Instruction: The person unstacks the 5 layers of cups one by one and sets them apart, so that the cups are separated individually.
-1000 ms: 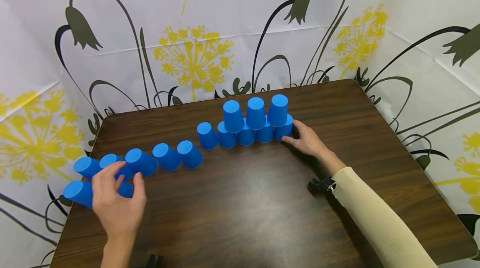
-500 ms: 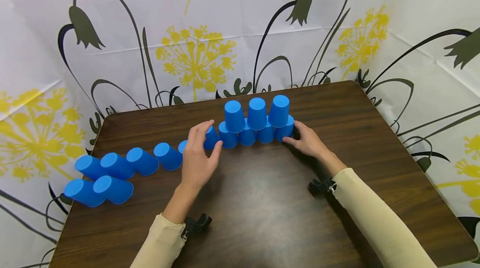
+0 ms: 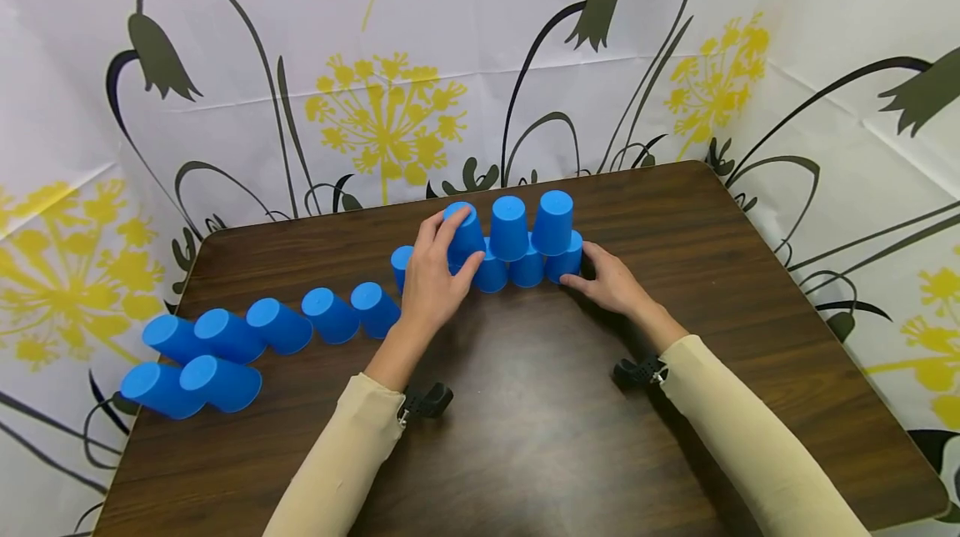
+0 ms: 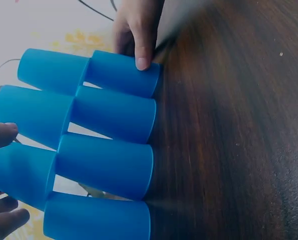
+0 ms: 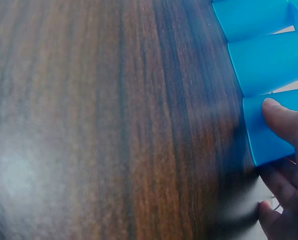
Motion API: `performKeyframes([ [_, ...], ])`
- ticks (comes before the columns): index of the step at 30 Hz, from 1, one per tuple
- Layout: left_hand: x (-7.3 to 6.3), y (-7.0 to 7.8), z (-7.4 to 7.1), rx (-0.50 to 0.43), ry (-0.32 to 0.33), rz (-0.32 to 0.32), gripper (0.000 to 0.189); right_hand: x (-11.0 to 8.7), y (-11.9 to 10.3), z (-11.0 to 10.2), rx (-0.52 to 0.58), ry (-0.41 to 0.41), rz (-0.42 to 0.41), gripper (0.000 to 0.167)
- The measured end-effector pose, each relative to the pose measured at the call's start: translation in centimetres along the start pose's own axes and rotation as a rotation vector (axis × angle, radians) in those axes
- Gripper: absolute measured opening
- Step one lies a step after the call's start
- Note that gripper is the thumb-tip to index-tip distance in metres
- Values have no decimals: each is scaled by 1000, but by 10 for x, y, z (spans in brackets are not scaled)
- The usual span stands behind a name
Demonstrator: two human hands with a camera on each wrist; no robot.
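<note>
Blue cups stand upside down in a stepped wall. In its upper row are the left top cup (image 3: 465,243), the middle top cup (image 3: 509,230) and the right top cup (image 3: 554,224). My left hand (image 3: 435,283) spreads around the left top cup, thumb (image 4: 3,134) on one side and fingers (image 4: 11,220) on the other; the left wrist view shows gaps, and contact is unclear. My right hand (image 3: 613,283) grips the rightmost bottom cup (image 5: 269,135), its thumb (image 5: 279,115) in front and fingers behind. A bottom cup (image 3: 400,266) at the left is partly hidden by my left hand.
Further left, several upside-down cups (image 3: 277,325) form a line, with two more (image 3: 221,383) nearer me. All stand on a dark wooden table (image 3: 525,420). A white flowered curtain (image 3: 480,62) hangs behind its far edge.
My left hand has swept right from the far-left cups, past the middle of the line, to the left top cup. My right hand keeps its place at the rightmost bottom cup.
</note>
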State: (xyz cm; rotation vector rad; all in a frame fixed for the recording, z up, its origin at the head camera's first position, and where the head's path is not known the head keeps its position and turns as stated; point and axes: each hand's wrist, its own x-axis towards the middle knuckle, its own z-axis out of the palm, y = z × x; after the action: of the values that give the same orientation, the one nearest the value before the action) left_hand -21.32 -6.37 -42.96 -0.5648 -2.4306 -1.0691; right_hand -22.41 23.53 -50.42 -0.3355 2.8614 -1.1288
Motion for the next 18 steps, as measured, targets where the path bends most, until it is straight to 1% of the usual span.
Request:
performKeyframes([
  [7,4,-2,4,-43,75,-1,53,0,-1,0,5,-1,3,69],
  [11,3,-3,2,-61,95,1,51,0,-1,0,3,-3,8,68],
  [14,-3,-1,-5,-76,100,4,50,0,-1,0,-2,-5,12,69],
  [18,-21,7,-24,-94,108,10,51,0,-1,0,-3,-7,9,69],
])
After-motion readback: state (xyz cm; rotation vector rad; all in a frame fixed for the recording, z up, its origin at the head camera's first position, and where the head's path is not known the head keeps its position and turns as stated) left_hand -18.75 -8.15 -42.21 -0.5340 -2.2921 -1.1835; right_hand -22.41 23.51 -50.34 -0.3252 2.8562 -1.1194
